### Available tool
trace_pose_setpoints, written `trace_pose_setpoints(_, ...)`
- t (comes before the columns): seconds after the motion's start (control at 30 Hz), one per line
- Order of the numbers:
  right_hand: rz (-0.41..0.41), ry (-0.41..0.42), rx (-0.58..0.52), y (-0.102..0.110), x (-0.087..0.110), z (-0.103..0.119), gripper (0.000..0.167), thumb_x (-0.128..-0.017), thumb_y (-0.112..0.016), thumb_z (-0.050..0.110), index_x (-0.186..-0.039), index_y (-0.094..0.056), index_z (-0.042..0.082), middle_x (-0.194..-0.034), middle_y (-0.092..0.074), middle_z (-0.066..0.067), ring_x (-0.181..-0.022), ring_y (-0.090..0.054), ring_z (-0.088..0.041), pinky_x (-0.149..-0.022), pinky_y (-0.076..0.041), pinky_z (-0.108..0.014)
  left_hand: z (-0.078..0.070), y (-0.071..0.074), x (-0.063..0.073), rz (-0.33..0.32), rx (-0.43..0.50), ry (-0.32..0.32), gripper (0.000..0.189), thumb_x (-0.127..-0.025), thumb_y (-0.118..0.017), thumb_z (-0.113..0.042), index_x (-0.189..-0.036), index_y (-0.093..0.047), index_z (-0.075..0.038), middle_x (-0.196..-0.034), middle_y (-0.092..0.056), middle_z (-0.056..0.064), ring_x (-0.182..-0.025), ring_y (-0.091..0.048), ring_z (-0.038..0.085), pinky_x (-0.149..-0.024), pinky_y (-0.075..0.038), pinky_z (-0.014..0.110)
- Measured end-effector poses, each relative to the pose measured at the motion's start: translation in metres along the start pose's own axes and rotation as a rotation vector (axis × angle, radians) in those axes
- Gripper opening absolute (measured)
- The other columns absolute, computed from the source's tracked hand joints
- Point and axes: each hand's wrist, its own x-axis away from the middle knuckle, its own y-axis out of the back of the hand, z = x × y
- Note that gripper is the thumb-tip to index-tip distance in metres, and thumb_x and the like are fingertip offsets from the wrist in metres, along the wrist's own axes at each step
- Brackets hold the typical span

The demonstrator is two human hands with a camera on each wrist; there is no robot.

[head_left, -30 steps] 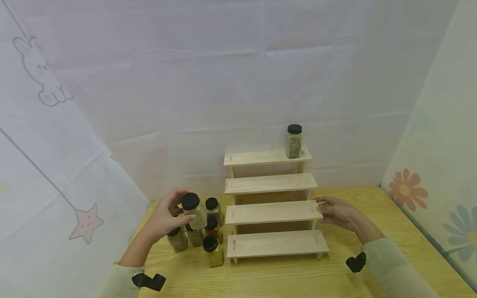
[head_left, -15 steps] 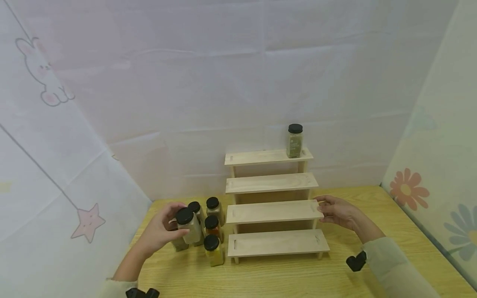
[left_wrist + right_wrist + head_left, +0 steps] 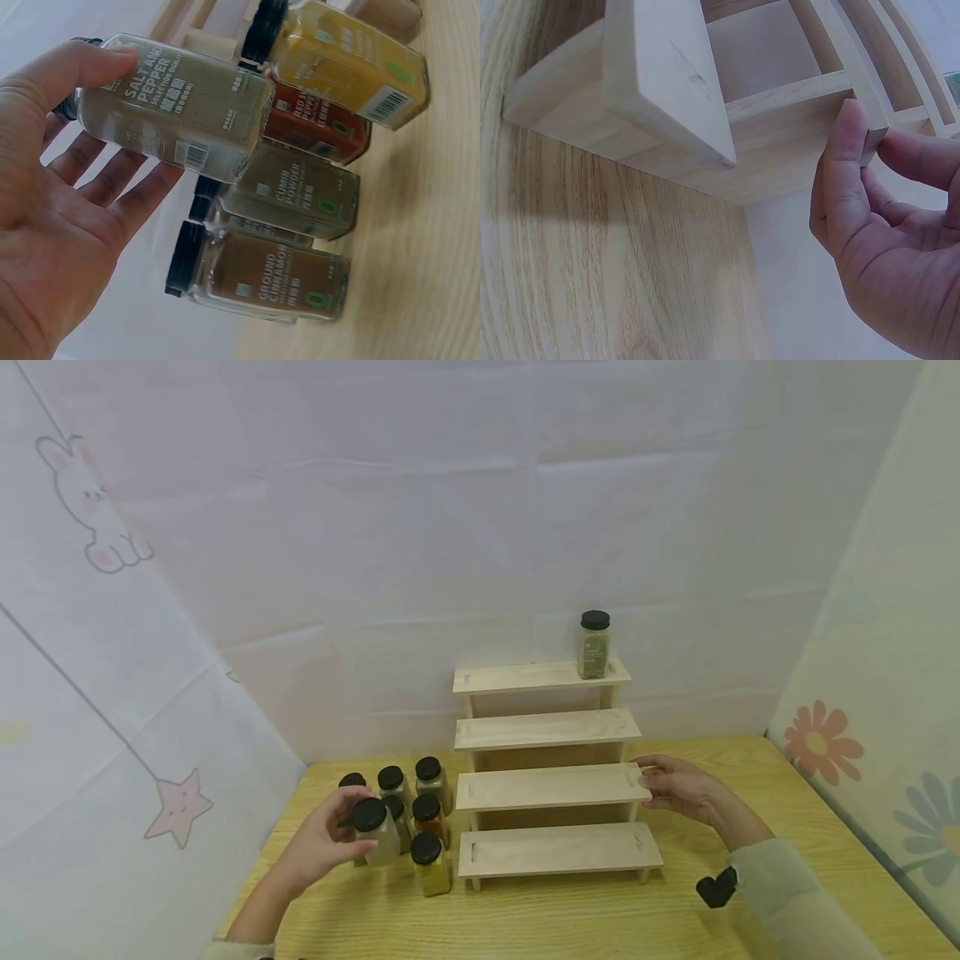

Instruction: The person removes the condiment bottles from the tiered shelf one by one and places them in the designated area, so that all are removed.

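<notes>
My left hand (image 3: 318,843) grips a square glass spice jar (image 3: 180,105) labelled salt and pepper, black-lidded, with thumb on one side and fingers on the other. In the left wrist view it is held up beside a jar of yellow powder (image 3: 352,60), a red pepper jar (image 3: 315,124), a cumin powder jar (image 3: 292,187) and a ground cinnamon jar (image 3: 262,274). My right hand (image 3: 678,789) pinches the right end of a shelf board, second from the bottom, on the stepped wooden rack (image 3: 551,785). The right wrist view shows thumb and fingers on that board end.
A jar of green powder (image 3: 593,652) stands at the right of the rack's top shelf. Several black-lidded jars cluster on the wooden table (image 3: 555,918) just left of the rack. A pale cloth backdrop (image 3: 420,552) rises behind.
My left hand has lowered the salt and pepper jar toward the front and slightly left, uncovering more jars behind it. The right hand keeps its place on the rack.
</notes>
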Motion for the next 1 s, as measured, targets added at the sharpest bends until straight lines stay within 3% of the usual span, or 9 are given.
trace_pose_setpoints(0.27,0.007,0.003,-0.002,0.0,0.001,-0.001,0.069,-0.103,-0.059,0.011,-0.156,-0.018,-0.007,-0.11,-0.043,-0.01,-0.087,-0.057,-0.016,-0.087,-0.058,-0.038,0.008,-0.006,0.007,0.017,0.036,0.03,0.065,-0.085,-0.081,-0.005,-0.138,-0.045,0.001,-0.13,-0.058,0.013,-0.11,-0.06,0.009,-0.084,-0.054,0.031)
trace_pose_setpoints(0.5,0.008,0.005,0.002,0.0,0.001,0.0,0.07,-0.103,-0.059,0.011,-0.156,-0.018,-0.007,-0.106,-0.04,-0.008,-0.084,-0.054,-0.015,-0.088,-0.058,-0.037,0.016,-0.01,0.01,0.021,0.064,0.039,0.063,-0.083,-0.082,-0.005,-0.136,-0.048,-0.003,-0.133,-0.055,0.02,-0.112,-0.063,0.013,-0.09,-0.053,0.029)
trace_pose_setpoints(0.8,0.009,-0.002,0.0,0.002,0.0,-0.001,0.068,-0.103,-0.058,0.011,-0.156,-0.019,-0.006,-0.106,-0.045,-0.007,-0.087,-0.056,-0.014,-0.089,-0.057,-0.038,0.026,-0.015,0.012,-0.006,0.06,0.074,0.064,-0.081,-0.084,-0.004,-0.135,-0.05,-0.005,-0.13,-0.058,0.011,-0.111,-0.062,0.012,-0.088,-0.052,0.029)
trace_pose_setpoints(1.0,0.005,0.0,-0.003,0.002,0.0,-0.003,0.067,-0.104,-0.057,0.01,-0.156,-0.018,-0.007,-0.106,-0.046,-0.008,-0.086,-0.057,-0.014,-0.089,-0.057,-0.038,0.03,-0.02,0.013,-0.007,0.069,0.115,0.064,-0.082,-0.084,-0.006,-0.135,-0.049,-0.005,-0.13,-0.058,0.012,-0.111,-0.061,0.012,-0.088,-0.051,0.028)
